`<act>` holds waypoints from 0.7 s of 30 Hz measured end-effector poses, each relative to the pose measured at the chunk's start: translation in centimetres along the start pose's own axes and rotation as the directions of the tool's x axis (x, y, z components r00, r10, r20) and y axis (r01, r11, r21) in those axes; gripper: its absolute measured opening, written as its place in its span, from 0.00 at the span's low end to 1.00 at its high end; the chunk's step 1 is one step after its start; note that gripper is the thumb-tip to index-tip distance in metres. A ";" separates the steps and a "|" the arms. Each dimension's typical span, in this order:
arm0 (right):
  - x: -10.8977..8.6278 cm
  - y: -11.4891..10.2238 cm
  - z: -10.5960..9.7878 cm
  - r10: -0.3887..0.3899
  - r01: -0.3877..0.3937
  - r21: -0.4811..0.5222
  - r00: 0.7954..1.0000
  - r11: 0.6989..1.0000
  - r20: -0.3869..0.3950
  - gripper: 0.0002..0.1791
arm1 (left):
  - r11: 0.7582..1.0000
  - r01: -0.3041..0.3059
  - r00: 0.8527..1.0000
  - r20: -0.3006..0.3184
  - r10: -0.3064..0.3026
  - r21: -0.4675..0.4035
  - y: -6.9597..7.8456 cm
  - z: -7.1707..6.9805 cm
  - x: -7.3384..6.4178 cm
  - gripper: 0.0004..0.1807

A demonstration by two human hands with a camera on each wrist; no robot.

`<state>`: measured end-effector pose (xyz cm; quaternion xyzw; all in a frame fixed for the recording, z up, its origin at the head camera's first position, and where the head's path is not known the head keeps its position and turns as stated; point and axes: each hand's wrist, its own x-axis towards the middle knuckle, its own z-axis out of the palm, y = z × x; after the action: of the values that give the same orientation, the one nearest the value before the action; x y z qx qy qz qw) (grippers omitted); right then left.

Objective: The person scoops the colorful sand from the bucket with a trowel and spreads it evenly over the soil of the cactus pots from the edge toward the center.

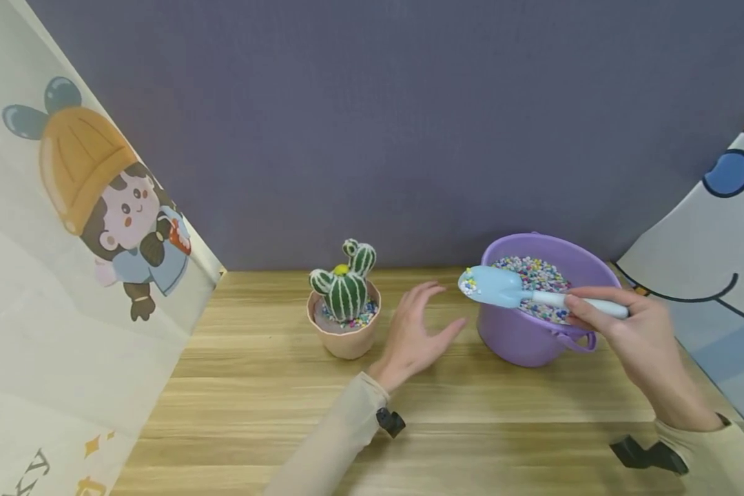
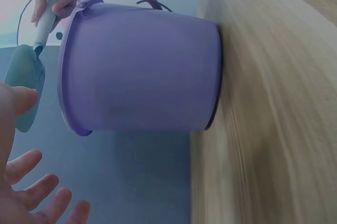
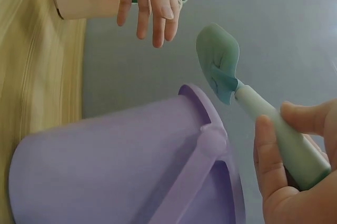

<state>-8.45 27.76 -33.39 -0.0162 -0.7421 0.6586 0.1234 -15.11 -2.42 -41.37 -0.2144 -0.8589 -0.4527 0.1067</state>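
Note:
My right hand (image 1: 641, 337) grips the white handle of a light blue toy shovel (image 1: 499, 286), thumb and fingers wrapped round it in the right wrist view. A few coloured beads (image 1: 469, 284) lie in the scoop near its tip. Below the shovel stands a purple bucket (image 1: 521, 341) holding many multicoloured beads (image 1: 536, 272). My left hand (image 1: 412, 337), empty with fingers spread, hovers between the bucket and a pale pink pot (image 1: 347, 344). In that pot sits a knitted green cactus (image 1: 346, 296) with a yellow top, coloured beads around part of its base.
A wooden tabletop (image 1: 254, 413) carries the pot and bucket. Behind them rises a dark grey-blue panel (image 1: 372, 138). White panels with cartoon prints stand at the left (image 1: 49, 289) and right. The bucket's handle (image 3: 189, 182) hangs down its side.

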 end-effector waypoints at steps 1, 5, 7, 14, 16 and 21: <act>0.0 0.0 0.1 -0.003 0.004 -0.006 1.000 1.000 0.006 0.09 | 1.000 -0.006 1.000 -0.005 0.006 -0.002 -0.1 0.0 -0.1 0.36; 0.0 -0.1 0.5 -0.004 0.005 -0.111 1.000 0.994 0.014 0.09 | 1.000 -0.012 1.000 -0.027 0.012 -0.004 -0.7 -0.3 -0.8 0.34; 0.1 0.0 0.7 -0.008 0.010 -0.121 1.000 0.993 0.018 0.09 | 1.000 -0.020 0.999 -0.042 0.020 0.004 -0.9 -0.5 -1.2 0.33; 0.3 0.2 1.6 -0.015 0.016 -0.060 1.000 0.998 0.023 0.09 | 0.999 -0.040 0.998 -0.046 0.041 0.018 -2.0 -1.4 -2.8 0.31; 0.4 0.2 1.9 -0.016 0.017 -0.048 0.999 0.999 0.029 0.10 | 0.999 -0.046 0.998 -0.049 0.047 0.012 -2.2 -1.7 -3.1 0.30; 0.4 0.2 2.8 -0.024 0.018 0.074 0.997 0.997 0.074 0.11 | 0.994 -0.102 0.993 -0.060 0.103 0.026 -2.6 -2.4 -4.0 0.28</act>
<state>-9.42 25.13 -33.85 0.0208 -0.7216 0.6842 0.1030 -12.82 -6.80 -43.40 -0.2430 -0.8482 -0.4432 0.1584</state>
